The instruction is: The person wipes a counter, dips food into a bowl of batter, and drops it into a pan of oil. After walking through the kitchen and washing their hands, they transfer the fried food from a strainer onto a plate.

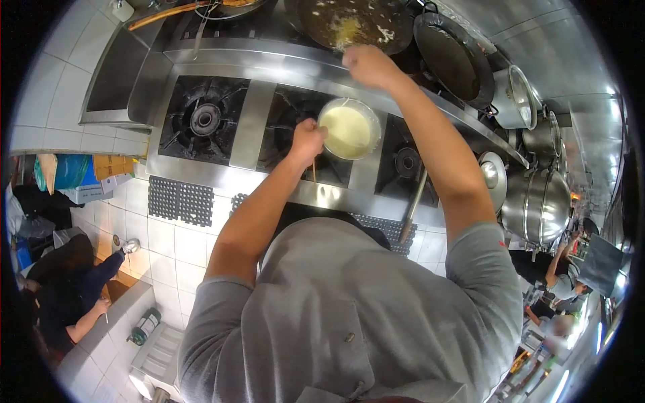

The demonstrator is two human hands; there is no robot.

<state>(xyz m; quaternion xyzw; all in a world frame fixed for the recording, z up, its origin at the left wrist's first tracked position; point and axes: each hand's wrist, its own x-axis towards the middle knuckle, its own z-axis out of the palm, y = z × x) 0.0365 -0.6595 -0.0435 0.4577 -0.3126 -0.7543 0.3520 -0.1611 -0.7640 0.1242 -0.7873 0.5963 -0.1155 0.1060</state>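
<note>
Two hands at work: your left hand grips the bowl of pale batter by the middle burner, while your right hand — grip too blurred to tell — seems mid-drizzle at the wok, so the next move calls for steadiness near oil

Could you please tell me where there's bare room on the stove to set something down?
The left burner carries nothing, and the steel strip between it and the middle burner is bare. It is crowded around the bowl at the left hand, and along the back, where the right hand is at a wok beside a black pan.
</note>
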